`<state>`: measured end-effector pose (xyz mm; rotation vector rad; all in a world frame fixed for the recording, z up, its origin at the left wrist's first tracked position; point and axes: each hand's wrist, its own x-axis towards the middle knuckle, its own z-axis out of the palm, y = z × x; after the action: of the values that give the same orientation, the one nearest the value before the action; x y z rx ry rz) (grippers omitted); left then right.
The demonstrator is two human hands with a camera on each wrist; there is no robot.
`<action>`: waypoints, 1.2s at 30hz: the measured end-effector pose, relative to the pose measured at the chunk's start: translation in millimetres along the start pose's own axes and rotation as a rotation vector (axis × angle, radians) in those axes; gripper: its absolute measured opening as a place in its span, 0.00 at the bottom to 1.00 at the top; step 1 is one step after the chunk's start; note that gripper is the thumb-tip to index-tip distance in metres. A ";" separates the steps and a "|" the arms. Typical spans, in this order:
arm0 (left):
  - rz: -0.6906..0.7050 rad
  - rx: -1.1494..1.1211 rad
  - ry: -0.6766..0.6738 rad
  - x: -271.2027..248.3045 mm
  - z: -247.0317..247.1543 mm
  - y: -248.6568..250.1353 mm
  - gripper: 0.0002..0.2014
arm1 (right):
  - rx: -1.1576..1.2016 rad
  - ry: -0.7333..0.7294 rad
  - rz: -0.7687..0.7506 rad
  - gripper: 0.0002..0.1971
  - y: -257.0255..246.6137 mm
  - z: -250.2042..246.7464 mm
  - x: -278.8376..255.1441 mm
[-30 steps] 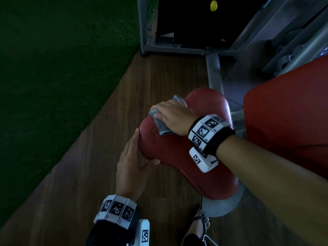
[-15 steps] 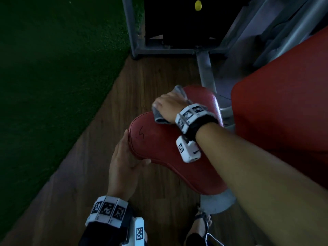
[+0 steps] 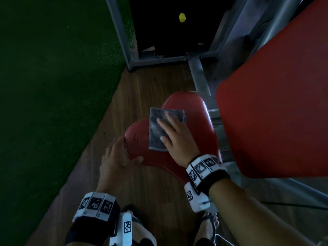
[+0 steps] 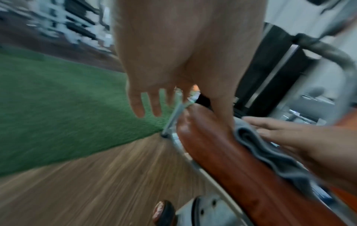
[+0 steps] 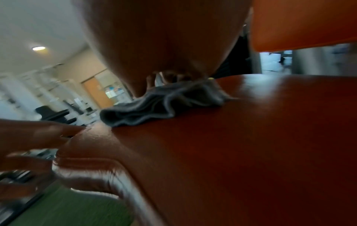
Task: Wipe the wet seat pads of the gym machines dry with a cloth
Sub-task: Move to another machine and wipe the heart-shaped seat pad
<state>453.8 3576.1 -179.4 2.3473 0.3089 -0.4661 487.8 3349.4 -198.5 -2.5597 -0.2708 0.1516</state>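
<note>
Your right hand (image 3: 174,137) lies flat, fingers spread, pressing the grey cloth (image 3: 159,128) onto the red seat pad (image 3: 195,125); the cloth sits under your fingers, towards the pad's far lobes. Your left hand (image 3: 116,160) cups the pad's near-left edge, thumb on top, fingers relaxed alongside and not clenched. Keep your palm weight even so the folded cloth stays flat instead of bunching under your fingertips, as the right wrist view suggests it may. Work overlapping strokes out from under your palm towards the rim beside your left thumb, and brace the pad firmly.
</note>
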 end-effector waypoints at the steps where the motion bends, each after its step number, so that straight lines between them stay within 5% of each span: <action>1: 0.005 0.039 0.038 -1.7 -2.9 9.7 0.51 | 0.000 0.078 0.066 0.28 4.9 -4.4 -11.4; 6: 0.295 0.279 0.043 -0.2 0.2 67.4 0.34 | 0.103 0.160 0.579 0.35 38.7 -3.3 -69.0; 14: 0.739 0.829 -0.236 47.7 52.1 114.4 0.35 | 0.015 0.084 0.880 0.37 41.3 11.9 -64.0; 25: 0.698 0.945 -0.265 83.2 49.8 100.7 0.35 | 0.129 -0.025 0.977 0.39 46.0 3.8 -53.1; 36: 0.220 0.344 -0.296 95.4 -10.7 53.7 0.30 | 0.138 -0.048 1.006 0.42 46.9 -0.6 -48.4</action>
<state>561.4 3553.4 -179.1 2.5541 -0.1824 -0.7975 448.3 3299.6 -220.9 -2.3160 0.9900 0.5686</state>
